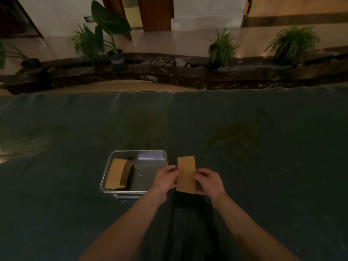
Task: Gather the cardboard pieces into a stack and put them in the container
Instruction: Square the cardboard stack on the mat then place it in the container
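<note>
A brown rectangular stack of cardboard pieces (pixel 186 173) is held upright above the dark cloth, just right of the container. My left hand (pixel 165 178) pinches its left edge and my right hand (pixel 209 182) pinches its right edge. The clear plastic container (pixel 113 158) lies on the cloth to the left of my hands. Inside it, a second stack of cardboard pieces (pixel 117 173) leans against the left wall.
A dark green cloth (pixel 244 147) covers the table. Beyond its far edge runs a dark stone ledge (pixel 169 72) with several potted plants (pixel 221 48). A dark shadow falls on the cloth between my forearms.
</note>
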A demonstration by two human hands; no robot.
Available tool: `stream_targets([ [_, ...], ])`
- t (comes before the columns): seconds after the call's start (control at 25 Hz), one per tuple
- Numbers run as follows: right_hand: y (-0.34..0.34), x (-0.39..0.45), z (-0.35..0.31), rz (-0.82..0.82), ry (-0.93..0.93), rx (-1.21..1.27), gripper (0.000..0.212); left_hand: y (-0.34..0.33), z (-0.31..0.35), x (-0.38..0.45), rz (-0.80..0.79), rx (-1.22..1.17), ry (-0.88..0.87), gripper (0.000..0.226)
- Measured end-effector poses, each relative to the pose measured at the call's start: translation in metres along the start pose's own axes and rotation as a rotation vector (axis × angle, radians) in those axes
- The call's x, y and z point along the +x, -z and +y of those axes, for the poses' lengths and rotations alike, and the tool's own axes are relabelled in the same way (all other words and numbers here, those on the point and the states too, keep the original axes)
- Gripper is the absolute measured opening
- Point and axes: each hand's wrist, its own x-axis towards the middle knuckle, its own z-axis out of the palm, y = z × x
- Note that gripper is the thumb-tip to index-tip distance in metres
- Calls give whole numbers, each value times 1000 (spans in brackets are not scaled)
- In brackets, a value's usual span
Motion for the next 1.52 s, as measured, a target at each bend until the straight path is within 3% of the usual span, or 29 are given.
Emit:
stream_targets([
  [0.24,-16,41,1,155,-73,-90,27,-15,-4,48,301,312,-18,27],
  [0.44,-21,73,6,256,-99,-193,27,-28,-9,76,349,473,-19,28],
  [0.6,-24,84,14,241,-119,-274,27,-39,-19,80,383,567,-61,24],
  [0.88,-31,85,22,259,-147,-353,15,-41,-30,86,370,726,-63,21],
  [1.04,-31,86,26,289,-171,-352,14,-43,-33,89,364,697,-22,21],
  [1.2,-31,87,26,270,-170,-361,39,-41,-32,94,307,683,78,37],
  [1.32,-35,88,25,197,-210,-290,40,-42,-30,97,238,639,158,55],
  [1.52,-29,90,23,116,-332,12,51,-36,-27,98,187,489,175,40],
])
